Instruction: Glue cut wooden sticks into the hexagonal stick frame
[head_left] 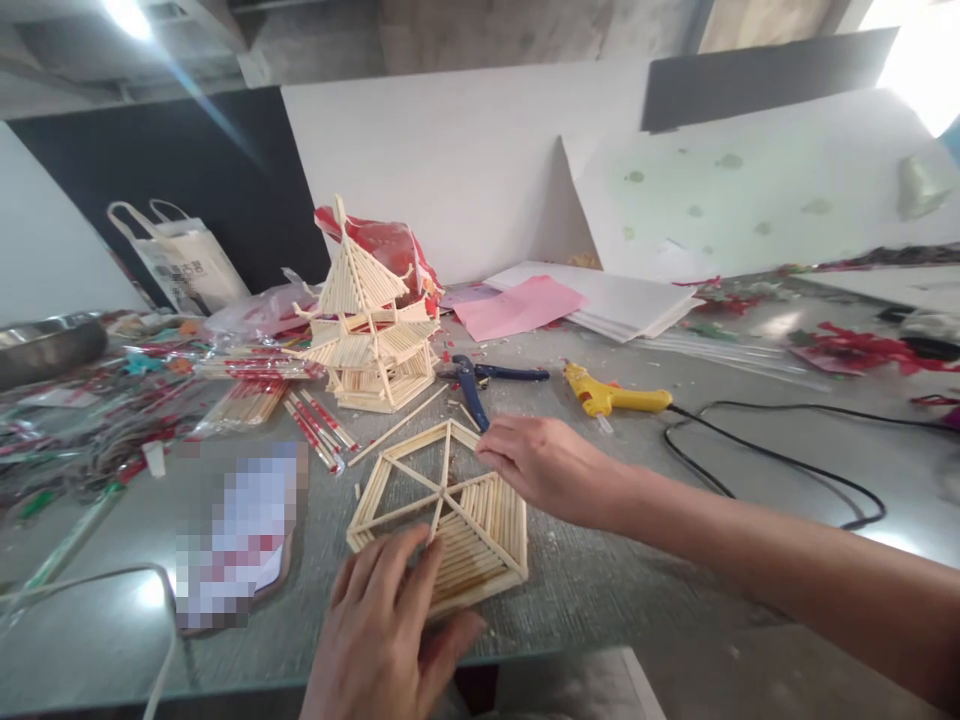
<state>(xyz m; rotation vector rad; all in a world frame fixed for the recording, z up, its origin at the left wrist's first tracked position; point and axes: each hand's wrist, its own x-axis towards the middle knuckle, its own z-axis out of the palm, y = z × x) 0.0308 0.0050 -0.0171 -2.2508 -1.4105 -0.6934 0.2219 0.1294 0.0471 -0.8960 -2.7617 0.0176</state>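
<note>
A hexagonal frame of thin wooden sticks [481, 555] lies flat before me, with spokes meeting at its middle. Two of its wedges are filled with rows of sticks; others show bare table. My left hand [386, 610] grips the near left side of the frame, fingers bent over it and thumb by the near edge. Over its right rim is my right hand [536, 460], fingers closed; whatever they pinch is hidden. Just beyond those fingertips are dark blue pliers [471, 390]. A pagoda model of similar sticks [367, 335] stands behind the frame.
A yellow glue gun [615, 392] with a black cord [787, 405] lies to the right. Packets of sticks [319, 430] and a blurred-out flat object [244, 530] are at left. Pink paper [517, 308] and white boards [622, 300] lie behind, with a metal bowl [52, 342] far left.
</note>
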